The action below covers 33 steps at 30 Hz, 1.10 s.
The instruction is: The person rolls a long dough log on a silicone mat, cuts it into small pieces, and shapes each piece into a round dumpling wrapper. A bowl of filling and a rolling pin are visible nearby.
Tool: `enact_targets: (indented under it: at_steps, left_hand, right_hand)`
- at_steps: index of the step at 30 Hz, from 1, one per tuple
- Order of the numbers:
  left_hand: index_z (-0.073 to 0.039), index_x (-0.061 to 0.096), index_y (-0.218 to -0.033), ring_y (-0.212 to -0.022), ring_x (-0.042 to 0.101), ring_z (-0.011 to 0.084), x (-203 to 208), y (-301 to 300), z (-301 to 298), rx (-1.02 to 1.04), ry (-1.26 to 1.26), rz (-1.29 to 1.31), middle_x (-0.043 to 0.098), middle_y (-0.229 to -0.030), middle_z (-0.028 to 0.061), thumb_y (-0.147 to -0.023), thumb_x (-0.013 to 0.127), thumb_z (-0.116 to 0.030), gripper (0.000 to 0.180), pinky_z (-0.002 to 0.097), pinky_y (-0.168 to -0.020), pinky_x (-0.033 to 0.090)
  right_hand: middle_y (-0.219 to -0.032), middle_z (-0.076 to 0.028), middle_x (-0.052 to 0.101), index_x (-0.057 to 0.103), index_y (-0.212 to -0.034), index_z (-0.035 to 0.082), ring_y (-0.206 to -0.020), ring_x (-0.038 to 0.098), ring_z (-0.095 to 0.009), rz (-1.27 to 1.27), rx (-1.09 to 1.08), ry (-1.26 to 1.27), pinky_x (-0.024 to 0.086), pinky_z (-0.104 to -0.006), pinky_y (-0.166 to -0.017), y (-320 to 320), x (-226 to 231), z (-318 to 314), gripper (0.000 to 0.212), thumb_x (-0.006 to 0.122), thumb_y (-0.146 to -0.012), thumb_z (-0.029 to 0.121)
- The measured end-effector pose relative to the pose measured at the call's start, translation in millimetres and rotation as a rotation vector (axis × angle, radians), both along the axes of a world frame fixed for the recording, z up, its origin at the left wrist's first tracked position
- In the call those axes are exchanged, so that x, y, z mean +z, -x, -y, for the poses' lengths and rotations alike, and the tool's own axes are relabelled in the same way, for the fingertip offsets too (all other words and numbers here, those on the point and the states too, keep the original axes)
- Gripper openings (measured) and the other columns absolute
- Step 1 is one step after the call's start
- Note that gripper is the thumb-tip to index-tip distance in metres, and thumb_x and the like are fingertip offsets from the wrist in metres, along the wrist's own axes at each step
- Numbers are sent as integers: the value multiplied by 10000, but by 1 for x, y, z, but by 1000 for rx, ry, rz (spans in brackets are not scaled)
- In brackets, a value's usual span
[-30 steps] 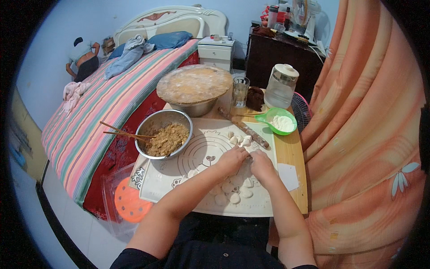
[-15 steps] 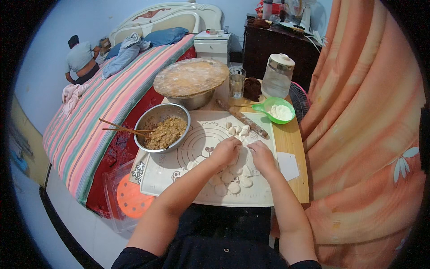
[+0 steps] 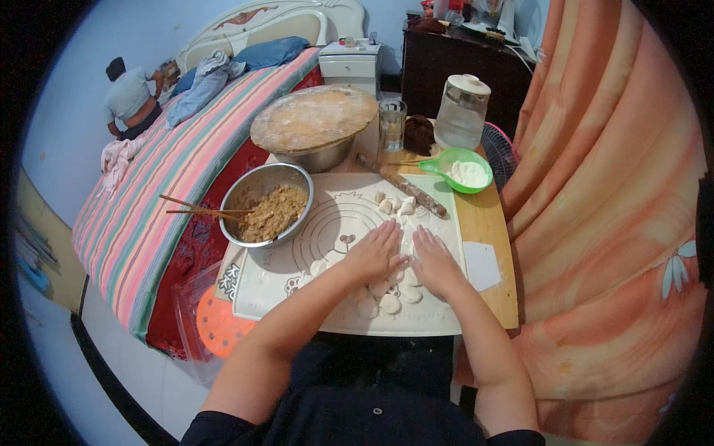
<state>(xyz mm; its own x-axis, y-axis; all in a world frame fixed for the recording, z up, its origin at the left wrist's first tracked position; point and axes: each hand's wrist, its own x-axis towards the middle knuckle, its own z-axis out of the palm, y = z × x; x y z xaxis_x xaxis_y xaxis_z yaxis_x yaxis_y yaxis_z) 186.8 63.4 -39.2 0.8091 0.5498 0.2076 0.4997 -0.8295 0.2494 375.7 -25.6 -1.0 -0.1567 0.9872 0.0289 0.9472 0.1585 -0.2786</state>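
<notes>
Small white flattened dough pieces (image 3: 390, 301) lie clustered on the pale printed pastry mat (image 3: 335, 215), directly under and just near of my palms; left hand (image 3: 374, 251) and right hand (image 3: 433, 260) press flat, fingers together, side by side; steel filling bowl (image 3: 266, 202) sits far-left.

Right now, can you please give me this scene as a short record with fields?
surface: wooden table with a white pastry mat
left hand: palm down on the mat, over small dough pieces
right hand: palm down beside the left, fingers flat
other dough: a few pieces near the rolling pin
filling: steel bowl of brown minced filling, chopsticks resting on it
flour: green scoop-shaped bowl
behind: covered basin, glass, clear jug
background: a person sits on the striped bed
</notes>
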Motion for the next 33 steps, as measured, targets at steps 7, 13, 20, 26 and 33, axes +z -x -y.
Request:
enact_targets:
  at_steps: [7, 13, 20, 26, 33]
  left_hand:
    - [17, 352, -1468, -1462, 232, 379, 26, 15, 1, -65, 288, -138, 258, -1563, 255, -1014, 416, -446, 652, 447, -1187, 196]
    - [-22, 553, -1310, -1243, 537, 349, 38, 23, -37, 104, 794, 255, 484, -1433, 183, -975, 531, -240, 401, 410, -1017, 441]
    - [-86, 576, -1267, -1105, 572, 344, 19, -9, -67, 103, -44, 269, 583, -1318, 116, -804, 612, -59, 466, 424, -946, 484]
    - [-77, 640, -1048, -1060, 565, 346, 5, -15, -66, 228, -56, 316, 618, -1114, 139, -805, 607, -59, 246, 424, -922, 482]
    - [-75, 638, -958, -990, 582, 263, 29, -22, -47, -2, -179, -101, 623, -995, 88, -793, 600, -103, 172, 383, -882, 473]
  right_hand:
    - [-1607, -195, 183, 319, -1479, -45, -1488, 181, -329, -30, 4, 132, 157, -414, -1215, 0, 7, 13, 675, 469, -990, 395]
    - [-1564, -136, 328, 574, -1325, 37, -1419, 332, -342, -729, -168, 218, 295, -395, -1152, -20, 10, -12, 423, 523, -974, 268]
    - [-1375, -144, 533, 593, -1270, 39, -1268, 493, -339, -130, -65, -365, 421, -398, -1048, 4, -7, -67, 418, 528, -859, 13]
    - [-1148, -153, 575, 601, -1138, 7, -1090, 542, -325, 35, -132, -359, 474, -403, -951, 17, -7, -74, 313, 544, -830, 14]
    - [-1045, -152, 605, 644, -1018, 30, -1059, 572, -339, -97, -65, -245, 500, -433, -876, 5, -12, -63, 218, 570, -813, 25]
